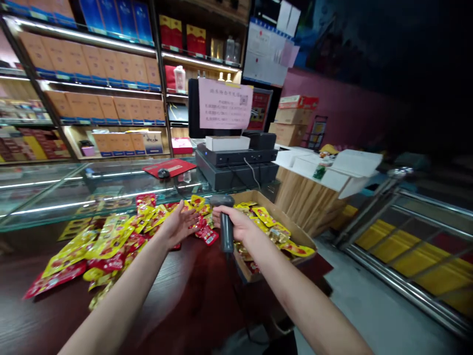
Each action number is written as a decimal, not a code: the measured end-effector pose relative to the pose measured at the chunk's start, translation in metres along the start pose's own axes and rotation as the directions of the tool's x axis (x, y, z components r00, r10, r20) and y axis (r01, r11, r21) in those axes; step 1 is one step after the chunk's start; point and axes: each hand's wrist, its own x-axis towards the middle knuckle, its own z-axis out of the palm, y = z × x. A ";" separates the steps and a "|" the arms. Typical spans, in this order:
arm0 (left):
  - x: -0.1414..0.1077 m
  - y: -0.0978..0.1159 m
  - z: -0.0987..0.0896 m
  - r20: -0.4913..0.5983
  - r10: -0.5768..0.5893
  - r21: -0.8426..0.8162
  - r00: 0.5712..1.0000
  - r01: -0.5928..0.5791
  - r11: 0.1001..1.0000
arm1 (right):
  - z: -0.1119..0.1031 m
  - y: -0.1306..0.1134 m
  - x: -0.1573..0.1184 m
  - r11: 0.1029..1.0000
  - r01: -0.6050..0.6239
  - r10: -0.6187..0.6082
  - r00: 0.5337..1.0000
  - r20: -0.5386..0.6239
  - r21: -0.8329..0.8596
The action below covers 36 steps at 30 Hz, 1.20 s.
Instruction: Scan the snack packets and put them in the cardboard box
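Observation:
My right hand (238,224) is wrapped around the handle of a dark grey barcode scanner (226,234), its head pointing away from me over the near left side of a cardboard box (308,236). Yellow and red snack packets (263,216) fill that box. Just left of the scanner, my left hand (180,226) is held with its fingers spread and nothing in it. Beneath and beyond it lies a loose pile of yellow and red snack packets (111,241) on the dark wooden counter (177,305). The scanner's cable drops down toward me.
A glass display counter (121,185) runs behind the packets, with a red mouse pad (168,167) on it. A monitor (193,108) stands over a black cash drawer (236,172). Shelves of boxed goods (107,61) line the back. A metal railing (414,266) is at right.

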 end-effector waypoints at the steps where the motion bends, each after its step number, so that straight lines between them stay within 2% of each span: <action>1: -0.008 0.002 -0.012 -0.027 0.009 -0.010 1.000 -0.009 1.000 | 0.011 0.008 0.002 0.998 -0.052 0.052 0.998 0.018 0.017; 3: -0.019 0.003 -0.032 -0.068 0.017 -0.035 0.998 -0.019 0.999 | 0.029 0.023 0.006 0.989 -0.140 0.140 0.990 0.011 0.045; 7: -0.022 -0.010 -0.057 -0.089 -0.016 -0.085 0.996 0.009 0.996 | 0.043 0.052 0.016 0.998 -0.059 0.060 0.993 -0.105 0.014; 10: -0.009 -0.029 -0.064 -0.062 -0.068 -0.133 0.996 0.059 0.989 | 0.038 0.068 0.029 1.000 -0.020 0.018 0.985 -0.174 -0.010; 13: 0.011 -0.047 -0.066 -0.082 -0.113 -0.154 0.990 0.100 0.983 | 0.029 0.079 0.042 0.998 0.016 -0.031 0.966 -0.256 -0.063; 17: 0.033 -0.062 -0.065 -0.098 -0.141 -0.171 0.985 0.123 0.978 | 0.024 0.088 0.049 0.989 0.020 -0.060 0.958 -0.280 -0.145; 21: 0.041 -0.066 -0.067 -0.129 -0.130 -0.141 0.983 0.112 0.984 | 0.022 0.096 0.041 0.977 0.018 -0.067 0.971 -0.228 -0.210; 26: 0.043 -0.069 -0.075 -0.099 -0.039 0.188 0.994 0.057 0.981 | 0.018 0.104 0.018 0.973 0.025 -0.061 0.986 -0.153 -0.229; 29: 0.042 -0.072 -0.080 -0.096 0.005 0.313 0.995 0.025 0.950 | 0.019 0.105 0.001 0.984 0.022 -0.040 0.994 -0.098 -0.178; 32: 0.038 -0.071 -0.081 -0.097 -0.005 0.351 0.995 0.039 0.935 | 0.021 0.106 -0.014 0.990 0.045 -0.055 0.996 -0.070 -0.131; 36: 0.031 -0.057 -0.080 -0.072 0.016 0.350 0.997 0.010 0.937 | 0.025 0.106 -0.026 0.989 0.089 -0.102 0.990 -0.102 -0.122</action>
